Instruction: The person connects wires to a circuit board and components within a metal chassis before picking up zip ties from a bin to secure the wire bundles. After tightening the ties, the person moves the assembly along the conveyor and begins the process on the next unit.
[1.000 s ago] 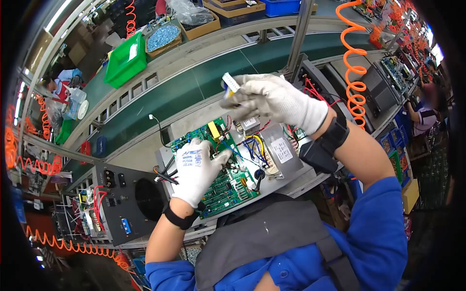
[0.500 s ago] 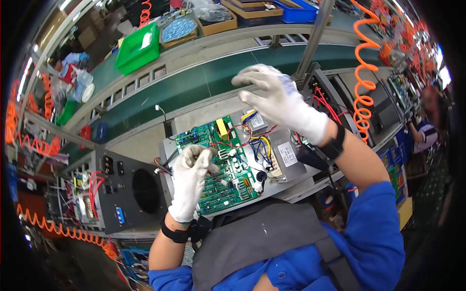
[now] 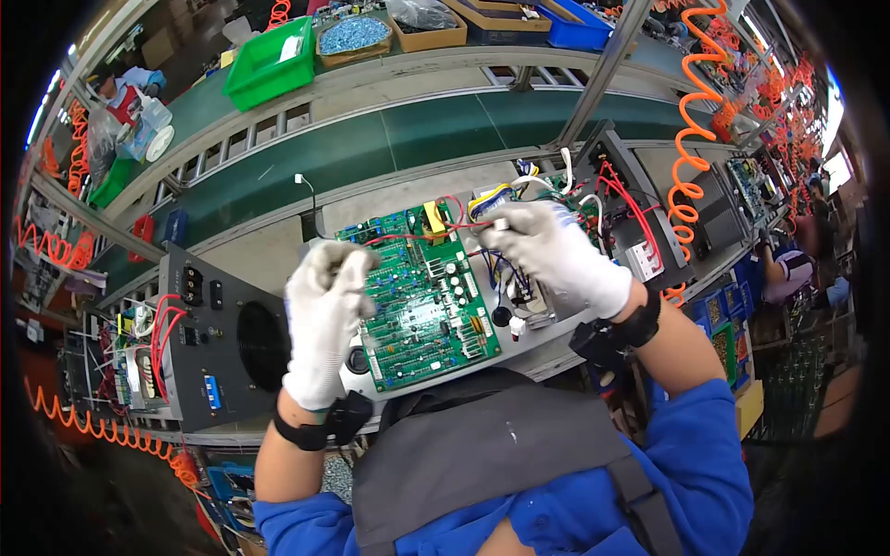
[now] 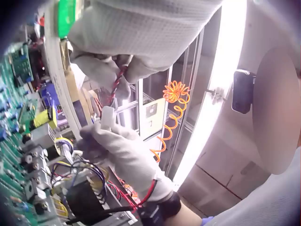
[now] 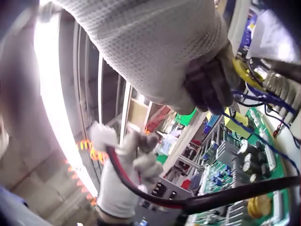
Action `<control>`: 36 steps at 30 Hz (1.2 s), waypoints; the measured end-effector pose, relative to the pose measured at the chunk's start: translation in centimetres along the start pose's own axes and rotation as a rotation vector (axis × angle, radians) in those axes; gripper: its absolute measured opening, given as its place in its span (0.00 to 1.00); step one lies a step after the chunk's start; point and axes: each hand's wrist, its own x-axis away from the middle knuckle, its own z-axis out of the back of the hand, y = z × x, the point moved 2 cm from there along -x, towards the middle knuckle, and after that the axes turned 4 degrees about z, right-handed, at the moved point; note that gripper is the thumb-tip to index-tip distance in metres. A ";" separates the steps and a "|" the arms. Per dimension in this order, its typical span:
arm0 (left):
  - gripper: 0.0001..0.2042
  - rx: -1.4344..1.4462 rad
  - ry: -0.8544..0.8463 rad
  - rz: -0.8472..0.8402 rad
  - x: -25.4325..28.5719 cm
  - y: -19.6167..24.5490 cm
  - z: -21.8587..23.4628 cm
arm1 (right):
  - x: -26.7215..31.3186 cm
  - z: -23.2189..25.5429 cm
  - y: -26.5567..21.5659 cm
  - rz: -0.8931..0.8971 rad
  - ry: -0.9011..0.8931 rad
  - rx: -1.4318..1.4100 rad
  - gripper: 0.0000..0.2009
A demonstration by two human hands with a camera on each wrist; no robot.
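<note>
In the head view, the gloved left hand [image 3: 324,320] is over the left edge of the green circuit board [image 3: 422,320], fingertips curled in. From its fingers a red-and-black twisted wire [image 4: 114,89] runs down in the left wrist view. The gloved right hand [image 3: 561,255] is above the blue and yellow wires to the board's right. It pinches a white connector [image 3: 502,224], which the left wrist view shows below the wire. A yellow-wrapped part [image 3: 434,221] stands at the board's upper edge. In the right wrist view the right fingertips are partly shaded.
A dark panel with a round opening [image 3: 199,343] stands at left, with red wires. Another dark unit [image 3: 640,204] is at right. Behind runs a green conveyor [image 3: 352,148], with a green bin [image 3: 271,63] beyond. An orange coiled hose [image 3: 691,139] hangs at right.
The right hand has come down from above the conveyor edge, its spread fingers now closed on the white connector. The left hand has moved left, off the middle of the board.
</note>
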 end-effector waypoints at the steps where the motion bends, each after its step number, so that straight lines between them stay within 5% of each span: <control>1: 0.07 -0.062 0.054 -0.002 -0.4 -1.1 1.2 | 0.2 0.9 0.9 0.029 0.033 -0.069 0.10; 3: 0.05 -0.502 -0.072 0.003 0.1 -3.7 3.9 | 1.1 1.0 -0.5 -0.010 0.087 -0.256 0.09; 5: 0.05 -0.848 -0.460 -0.173 2.9 -4.7 5.1 | 1.3 1.1 -0.5 -0.043 0.102 -0.392 0.08; 7: 0.08 -0.822 -0.756 0.056 5.8 -4.9 4.2 | 1.1 0.7 0.4 -0.091 0.109 -0.394 0.13; 9: 0.09 -0.733 -0.904 -0.124 7.6 -6.3 3.1 | 1.2 0.0 -0.7 -0.075 0.010 -0.505 0.14; 10: 0.08 -0.757 -0.887 -0.404 7.9 -7.7 2.4 | 1.3 0.2 -2.7 -0.103 -0.063 -0.437 0.15; 13: 0.09 -1.000 -0.632 -0.282 5.5 -2.9 0.6 | 0.8 -0.4 -2.2 0.042 -0.141 -0.333 0.16; 15: 0.13 -0.543 -0.233 -0.445 3.8 -1.9 -0.3 | 1.0 -0.5 -2.8 -0.018 -0.227 -0.350 0.15; 18: 0.16 -0.370 -0.231 -0.588 1.9 -0.3 -3.4 | 1.2 -0.6 -3.4 -0.084 -0.307 -0.269 0.16; 21: 0.15 -0.756 -0.228 -0.757 0.7 -0.3 -5.0 | 1.6 -1.4 -2.0 -0.089 -0.314 -0.424 0.10; 24: 0.22 -0.720 -0.200 -0.910 -0.5 -1.1 -5.3 | 1.6 -2.3 -1.8 -0.222 -0.196 -0.989 0.11; 25: 0.22 -0.715 -0.216 -0.914 -0.2 -1.4 -5.6 | 1.3 -2.1 -1.9 -0.189 -0.145 -1.009 0.12; 27: 0.27 -0.045 -0.363 -0.374 0.4 -2.7 -5.8 | 0.4 -1.7 -0.3 -0.223 -0.072 -0.954 0.13; 28: 0.31 -0.193 -0.434 -0.405 0.1 -2.6 -5.3 | 0.4 -2.2 -0.2 -0.215 0.003 -1.020 0.15; 29: 0.32 -0.178 -0.562 -0.202 2.3 -4.3 -5.9 | -0.5 -1.6 -1.0 -0.195 -0.079 -0.773 0.15; 31: 0.30 -0.440 -0.660 -0.383 4.3 -5.2 -6.4 | -2.1 -2.1 0.6 -0.174 -0.165 -0.715 0.13; 33: 0.27 -0.527 -0.964 -0.445 5.5 -7.8 -6.6 | -3.4 -1.8 -2.0 -0.154 -0.269 0.019 0.11; 34: 0.27 -0.519 -0.959 -0.438 5.6 -8.2 -6.3 | -4.0 -2.4 -1.1 -0.080 -0.365 0.283 0.11; 36: 0.22 -0.603 -1.081 -0.200 5.9 -8.7 -5.8 | -4.7 -3.1 -0.3 -0.108 -0.477 0.585 0.12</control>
